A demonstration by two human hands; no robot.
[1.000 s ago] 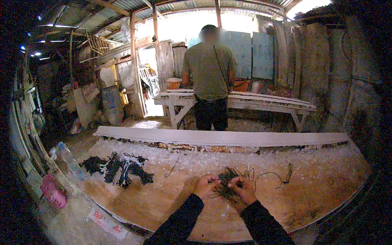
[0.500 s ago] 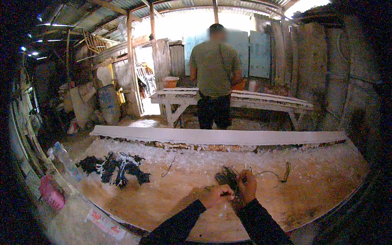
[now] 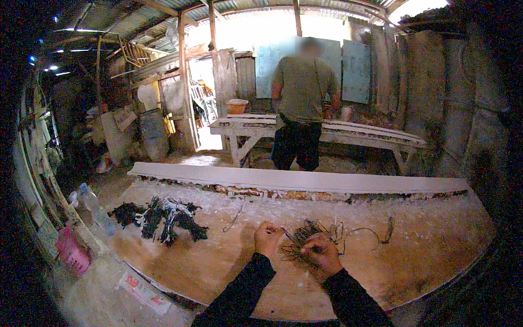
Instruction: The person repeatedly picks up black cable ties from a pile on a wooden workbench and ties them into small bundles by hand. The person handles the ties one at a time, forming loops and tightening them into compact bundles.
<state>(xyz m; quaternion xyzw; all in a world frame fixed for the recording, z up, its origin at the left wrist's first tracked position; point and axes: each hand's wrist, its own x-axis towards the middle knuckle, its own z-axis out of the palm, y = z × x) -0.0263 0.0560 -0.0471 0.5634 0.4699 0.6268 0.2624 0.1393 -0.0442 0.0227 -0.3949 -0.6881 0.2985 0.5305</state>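
Plainly, in the head view, the person's two hands work at a tangle of dark string (image 3: 306, 228) on a wooden table (image 3: 180, 267). The left hand (image 3: 267, 240), at the tangle's left side, has thumb and forefinger pinched together on a thin dark strand (image 3: 287, 235) that slants toward the tangle. The right hand (image 3: 324, 255) lies over the tangle's lower right part, fingers bent; whether they clamp any of it, one cannot tell. To the right, a curved string (image 3: 362, 229) lies on the tabletop.

Well to the left are black and white bundles (image 3: 169, 220), with a loose thread (image 3: 233, 219) between them and the hands. A clear bottle (image 3: 98, 210) is near the table's left edge, and a pink object (image 3: 72, 250) is beyond that edge. A long white strip (image 3: 299, 179) runs along the far side. Behind it, another person (image 3: 306, 87) is at a bench (image 3: 256, 129) bearing an orange bucket (image 3: 237, 107).
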